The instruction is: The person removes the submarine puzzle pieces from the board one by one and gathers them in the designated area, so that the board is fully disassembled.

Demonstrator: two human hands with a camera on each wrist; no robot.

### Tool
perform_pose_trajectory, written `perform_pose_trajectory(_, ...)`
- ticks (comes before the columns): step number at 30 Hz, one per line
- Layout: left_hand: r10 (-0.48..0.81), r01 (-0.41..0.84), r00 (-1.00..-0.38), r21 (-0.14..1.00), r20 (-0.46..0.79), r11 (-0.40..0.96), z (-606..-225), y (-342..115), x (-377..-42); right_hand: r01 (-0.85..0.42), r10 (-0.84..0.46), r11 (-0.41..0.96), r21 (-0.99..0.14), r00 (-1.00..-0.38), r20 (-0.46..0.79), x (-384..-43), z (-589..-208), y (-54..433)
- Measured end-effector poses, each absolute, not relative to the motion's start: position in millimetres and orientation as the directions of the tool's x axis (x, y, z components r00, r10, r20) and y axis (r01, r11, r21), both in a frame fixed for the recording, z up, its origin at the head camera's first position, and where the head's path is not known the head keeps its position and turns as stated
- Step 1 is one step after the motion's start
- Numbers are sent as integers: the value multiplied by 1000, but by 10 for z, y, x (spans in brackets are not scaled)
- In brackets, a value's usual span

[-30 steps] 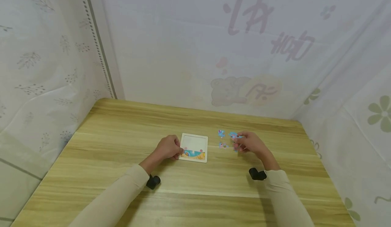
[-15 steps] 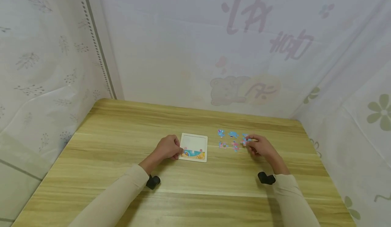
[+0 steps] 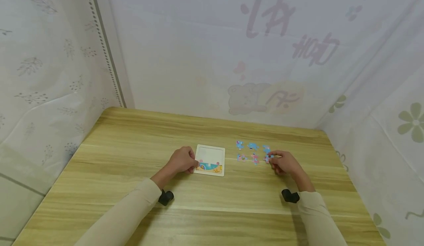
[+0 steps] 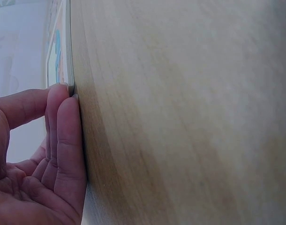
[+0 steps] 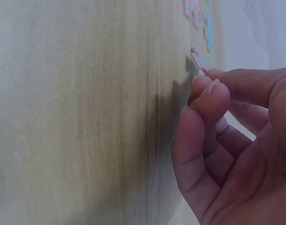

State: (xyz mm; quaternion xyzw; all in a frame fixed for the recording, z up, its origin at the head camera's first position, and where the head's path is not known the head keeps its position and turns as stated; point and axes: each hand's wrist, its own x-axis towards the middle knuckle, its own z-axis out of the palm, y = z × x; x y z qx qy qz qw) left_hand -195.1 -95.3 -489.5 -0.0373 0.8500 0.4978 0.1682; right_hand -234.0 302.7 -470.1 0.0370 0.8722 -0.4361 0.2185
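Observation:
My left hand [image 3: 182, 160] pinches the left near edge of a white square puzzle tray [image 3: 212, 155]. In the left wrist view, the thumb and fingertips meet at the tray's rim [image 4: 68, 51]. A strip of joined blue and orange puzzle pieces [image 3: 208, 166] fills the tray's near side, and its far part shows bare white. To the right, my right hand [image 3: 285, 163] pinches a pink and blue puzzle piece [image 3: 267, 159] between thumb and fingertips, close over the table. The right wrist view shows this piece [image 5: 199, 62] partly hidden by the fingers.
Several loose puzzle pieces lie in two short rows between tray and right hand: blue ones [image 3: 253, 146] behind, pink ones [image 3: 254, 158] in front. The wooden table [image 3: 212, 220] runs back to a printed cloth [image 3: 172, 54].
My right hand has moved right from over the middle pieces, then a little toward me with the pink and blue puzzle piece. The left hand stays at the tray.

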Motion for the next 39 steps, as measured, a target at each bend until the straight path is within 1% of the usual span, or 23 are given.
perform_pose_trajectory(6, 101, -233, -940, 832, -325, 504, -4874, -950, -1943, 231, -122, 652, -722, -908, -401, -2338, -4759, 3044)
perform_pose_trajectory(16, 98, -235, -941, 831, -325, 504, -4868, -956, -1933, 243, -113, 621, -745, -913, -392, -2324, -4814, 3068)
perform_pose_trajectory(28, 103, -222, -941, 819, -322, 529, -4877, -953, -1947, 234, -142, 579, -781, -915, -378, -2300, -4829, 3106)
perform_pose_trajectory(35, 102, -228, -940, 822, -325, 522, -4879, -953, -1956, 264, -119, 564, -783, -912, -393, -2301, -4804, 3100)
perform_pose_trajectory(39, 104, -227, -940, 821, -326, 524, -4879, -953, -1960, 232, -119, 586, -777, -923, -366, -2334, -4738, 3066)
